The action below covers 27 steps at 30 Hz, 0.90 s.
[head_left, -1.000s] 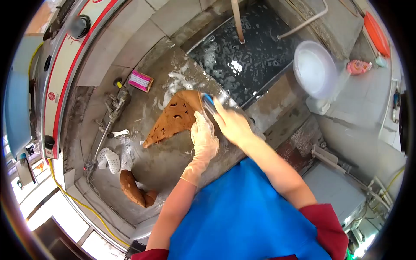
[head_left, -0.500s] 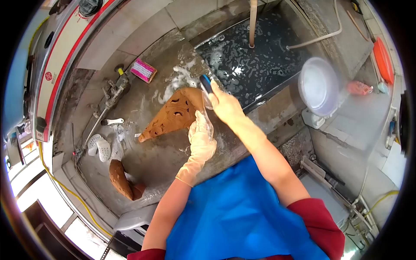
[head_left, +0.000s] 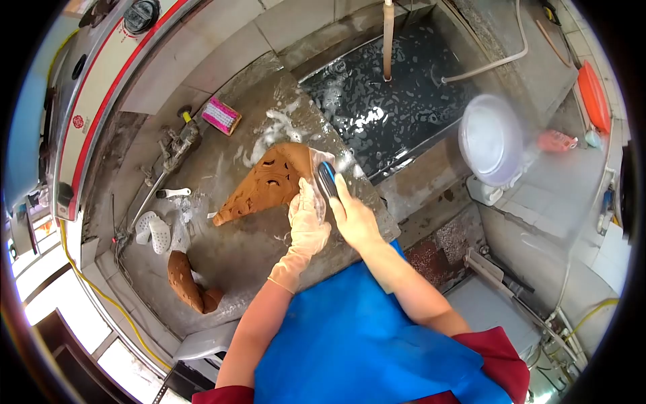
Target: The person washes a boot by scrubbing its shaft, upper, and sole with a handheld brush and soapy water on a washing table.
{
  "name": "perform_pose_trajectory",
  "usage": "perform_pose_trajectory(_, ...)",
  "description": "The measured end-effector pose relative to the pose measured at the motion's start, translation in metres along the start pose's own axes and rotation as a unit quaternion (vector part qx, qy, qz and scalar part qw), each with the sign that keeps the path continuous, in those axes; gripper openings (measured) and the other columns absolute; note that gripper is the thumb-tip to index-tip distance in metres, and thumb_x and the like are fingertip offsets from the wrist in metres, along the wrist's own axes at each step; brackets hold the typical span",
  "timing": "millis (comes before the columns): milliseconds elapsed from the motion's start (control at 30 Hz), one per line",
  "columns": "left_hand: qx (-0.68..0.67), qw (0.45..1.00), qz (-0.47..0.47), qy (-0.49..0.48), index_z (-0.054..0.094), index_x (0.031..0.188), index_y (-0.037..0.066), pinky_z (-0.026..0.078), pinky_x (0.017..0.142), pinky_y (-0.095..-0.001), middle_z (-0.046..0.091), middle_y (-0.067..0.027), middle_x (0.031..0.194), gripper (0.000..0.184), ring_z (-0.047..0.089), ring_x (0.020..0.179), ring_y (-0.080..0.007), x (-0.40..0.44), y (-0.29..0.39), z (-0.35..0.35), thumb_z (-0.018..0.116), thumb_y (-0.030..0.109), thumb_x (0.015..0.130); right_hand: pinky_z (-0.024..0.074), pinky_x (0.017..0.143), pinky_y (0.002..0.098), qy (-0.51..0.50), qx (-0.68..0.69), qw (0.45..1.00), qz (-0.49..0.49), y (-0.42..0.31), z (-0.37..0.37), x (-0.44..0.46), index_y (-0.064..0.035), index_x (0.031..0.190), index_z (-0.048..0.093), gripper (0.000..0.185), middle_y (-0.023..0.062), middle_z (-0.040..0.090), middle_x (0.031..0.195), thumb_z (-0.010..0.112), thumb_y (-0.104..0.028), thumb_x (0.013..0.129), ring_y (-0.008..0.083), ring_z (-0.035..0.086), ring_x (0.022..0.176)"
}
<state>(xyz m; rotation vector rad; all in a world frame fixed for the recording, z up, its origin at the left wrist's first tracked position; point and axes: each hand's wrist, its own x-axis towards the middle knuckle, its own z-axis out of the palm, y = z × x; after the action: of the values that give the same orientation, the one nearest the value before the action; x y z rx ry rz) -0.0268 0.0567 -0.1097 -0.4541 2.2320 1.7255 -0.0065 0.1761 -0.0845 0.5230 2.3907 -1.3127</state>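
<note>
A brown boot (head_left: 266, 180) with cut-out slits lies on its side on the wet slab, its narrow shaft end to the left and its foamy, pale sole edge to the right. My left hand (head_left: 308, 225), in a thin pale glove, is closed on the boot's sole side. In my right hand (head_left: 355, 219) is a brush with a black and blue handle (head_left: 327, 176), held against or just beside the sole; its bristles are hidden. A second brown boot (head_left: 185, 283) rests at the slab's lower left.
A pink-and-white scrubbing brush (head_left: 221, 116), a white-handled brush (head_left: 173, 192) and white perforated insoles (head_left: 159, 232) lie on the slab near a metal tap (head_left: 180, 147). Dark soapy water (head_left: 397, 87) fills the basin behind. A whitish tub (head_left: 490, 141) stands right, near an orange basin (head_left: 594, 97).
My right hand has moved down and toward me with the brush, along the sole's edge. The boot and my left hand stay nearly in place.
</note>
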Motion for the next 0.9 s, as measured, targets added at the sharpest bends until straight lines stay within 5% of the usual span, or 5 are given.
perform_pose_trajectory(167, -0.342, 0.899, -0.273, 0.011, 0.054, 0.103, 0.013, 0.049, 0.08, -0.027, 0.063, 0.0011, 0.106, 0.031, 0.058, 0.092, -0.0075, 0.006, 0.011, 0.001, 0.056, 0.044, 0.098, 0.0485, 0.091, 0.0396, 0.08, 0.154, 0.984, 0.029, 0.014, 0.0, 0.061, -0.0124, 0.148, 0.038, 0.053, 0.0278, 0.063, 0.115, 0.049, -0.031, 0.1, 0.0353, 0.064, 0.107)
perform_pose_trajectory(267, -0.027, 0.995, -0.077, -0.061, 0.039, 0.131, 0.008, 0.044, 0.095, -0.0322, 0.059, -0.0059, 0.116, 0.053, 0.057, 0.106, -0.0169, 0.004, -0.013, -0.012, 0.063, 0.035, 0.093, 0.0329, 0.11, 0.0307, 0.107, 0.205, 0.973, -0.013, 0.043, 0.05, -0.008, -0.0039, 0.148, 0.037, 0.053, 0.0206, 0.049, 0.144, 0.052, -0.023, 0.101, 0.0243, 0.046, 0.134)
perform_pose_trajectory(367, 0.381, 0.902, 0.177, -0.101, 0.01, 0.156, 0.009, 0.041, 0.105, -0.0366, 0.047, -0.0168, 0.14, 0.098, 0.05, 0.124, -0.0273, 0.002, -0.007, -0.037, 0.072, 0.008, 0.08, 0.0264, 0.114, 0.0305, 0.038, 0.332, 0.942, -0.023, 0.037, 0.029, -0.005, 0.0007, 0.147, 0.036, 0.052, 0.0169, 0.039, 0.152, 0.049, -0.023, 0.102, 0.0234, 0.035, 0.142)
perform_pose_trajectory(633, 0.058, 0.984, 0.067, -0.154, 0.023, 0.156, 0.018, 0.033, 0.112, -0.0284, 0.038, -0.0072, 0.152, 0.081, 0.039, 0.137, -0.0229, 0.005, 0.009, -0.078, 0.054, -0.009, 0.086, 0.0393, 0.105, 0.0359, 0.085, 0.202, 0.976, -0.011, 0.019, 0.003, 0.001, -0.0163, 0.152, 0.033, 0.056, 0.0226, 0.051, 0.14, 0.05, -0.031, 0.101, 0.0332, 0.053, 0.126)
perform_pose_trajectory(900, 0.38, 0.911, 0.158, -0.011, 0.04, 0.148, 0.023, 0.051, 0.083, -0.0429, 0.063, -0.0197, 0.108, 0.055, 0.064, 0.093, -0.038, 0.016, -0.024, -0.066, 0.058, 0.028, 0.096, 0.0341, 0.109, 0.0329, 0.209, 0.28, 0.934, -0.078, 0.018, 0.122, -0.007, -0.0033, 0.153, 0.019, 0.059, 0.028, 0.041, 0.146, 0.045, -0.019, 0.102, 0.0325, 0.044, 0.136)
